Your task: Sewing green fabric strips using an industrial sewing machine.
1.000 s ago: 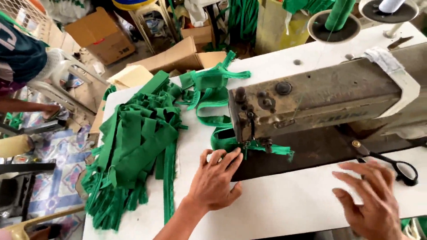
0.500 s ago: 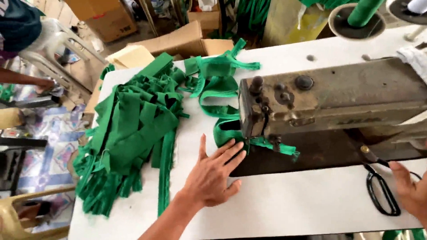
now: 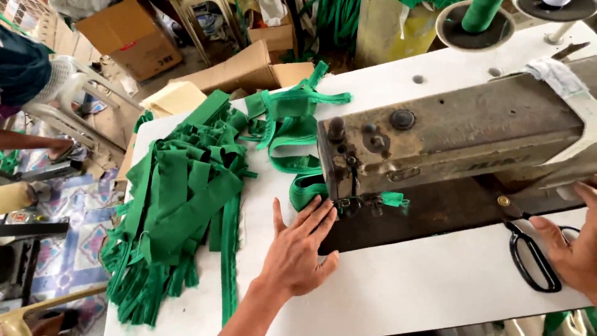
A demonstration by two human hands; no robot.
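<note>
My left hand (image 3: 297,249) lies flat on the white table (image 3: 404,292), fingers apart. Its fingertips touch a green fabric strip (image 3: 306,190) that runs under the presser foot of an old grey sewing machine (image 3: 448,140). A small end of green fabric (image 3: 393,199) sticks out on the far side of the needle. At the right edge of the view, my right hand (image 3: 573,252) rests with spread fingers against the handles of black scissors (image 3: 530,258) lying on the table. It is not closed around them.
A big heap of green fabric strips (image 3: 180,199) covers the table's left part. A green thread cone (image 3: 479,15) stands behind the machine. Cardboard boxes (image 3: 130,34) and a white plastic chair (image 3: 68,93) stand on the floor beyond. Another person's arm (image 3: 31,142) shows at far left.
My right hand has slid to the right, from the table in front of the machine to the scissors' handles. My left hand has stayed flat by the presser foot.
</note>
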